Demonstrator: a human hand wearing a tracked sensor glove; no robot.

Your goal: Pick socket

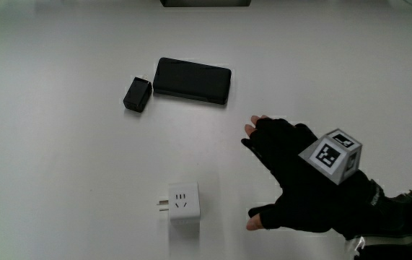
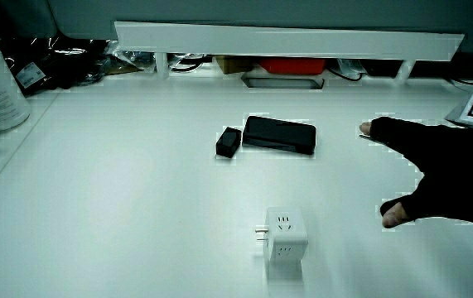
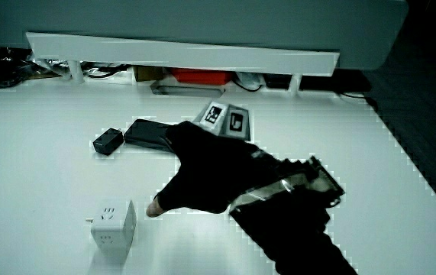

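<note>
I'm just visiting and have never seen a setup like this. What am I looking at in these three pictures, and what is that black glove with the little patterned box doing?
There is no machine here: it is a person's hand in a black glove, with a patterned cube on its back. One picture looks straight down on the white table; the two side views look across it toward a low partition. On the table lie a white cube socket, a black phone and, beside the phone, a small black adapter. The hand is beside the socket, fingers spread, holding nothing.
</note>
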